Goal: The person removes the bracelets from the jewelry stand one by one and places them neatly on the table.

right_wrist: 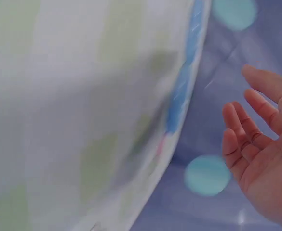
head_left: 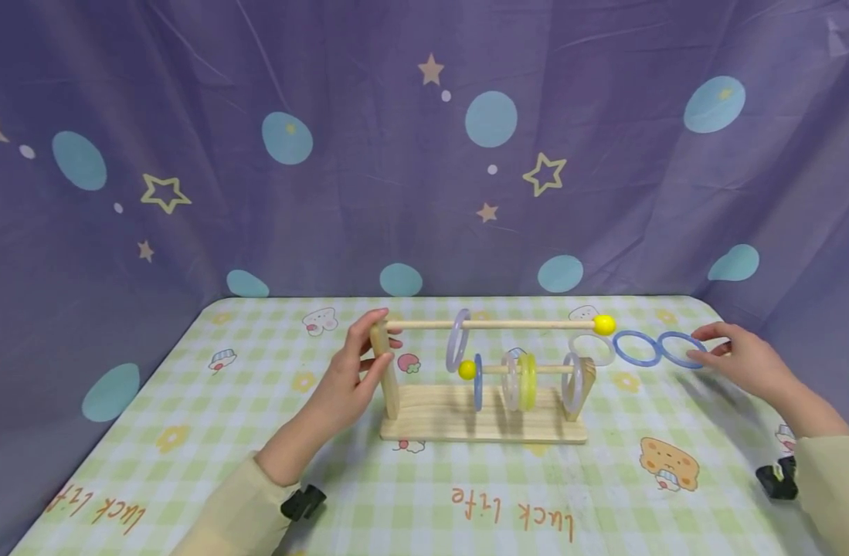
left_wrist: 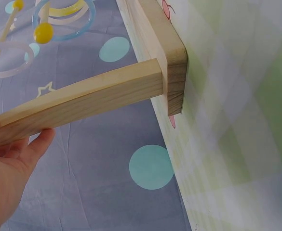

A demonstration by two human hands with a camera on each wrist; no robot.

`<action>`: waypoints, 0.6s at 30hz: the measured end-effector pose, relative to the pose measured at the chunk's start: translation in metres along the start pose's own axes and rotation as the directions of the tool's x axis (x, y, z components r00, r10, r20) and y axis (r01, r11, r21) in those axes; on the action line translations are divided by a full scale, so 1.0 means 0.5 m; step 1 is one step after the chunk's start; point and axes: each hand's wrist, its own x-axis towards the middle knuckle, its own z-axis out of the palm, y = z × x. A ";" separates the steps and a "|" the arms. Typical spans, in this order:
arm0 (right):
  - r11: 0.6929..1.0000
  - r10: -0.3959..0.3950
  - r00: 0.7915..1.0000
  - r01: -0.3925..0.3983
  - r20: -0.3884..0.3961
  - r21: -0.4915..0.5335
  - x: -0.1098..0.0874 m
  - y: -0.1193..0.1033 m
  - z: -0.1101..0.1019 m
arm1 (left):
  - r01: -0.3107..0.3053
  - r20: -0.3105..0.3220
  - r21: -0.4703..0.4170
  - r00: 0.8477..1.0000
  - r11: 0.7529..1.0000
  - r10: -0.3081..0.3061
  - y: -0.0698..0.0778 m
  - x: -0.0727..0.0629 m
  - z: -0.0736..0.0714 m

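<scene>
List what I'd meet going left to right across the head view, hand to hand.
Left hand, left post, purple ring, hanging blue ring, yellow rings, right post, two flat blue rings, right hand.

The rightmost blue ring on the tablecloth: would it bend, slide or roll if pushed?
Probably stiff: the blue ring has a clean, even outline. It looks light, being a thin hoop. Lying flat on the tablecloth, it would likely slide rather than roll.
</scene>
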 end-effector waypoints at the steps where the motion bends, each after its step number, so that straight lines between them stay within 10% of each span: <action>1: 1.000 -0.009 1.000 0.009 -0.026 0.011 -0.005 -0.015 0.001 | 0.000 -0.001 -0.001 1.000 1.000 0.000 0.000 0.000 0.000; 8: 0.969 -0.094 0.963 0.147 -0.253 0.198 -0.047 -0.128 0.007 | -0.002 0.001 0.000 1.000 1.000 0.002 0.003 0.002 0.000; 18: 0.809 -0.194 0.855 0.417 -0.480 0.415 -0.100 -0.272 0.023 | -0.003 -0.010 -0.006 1.000 1.000 0.003 0.000 0.000 0.001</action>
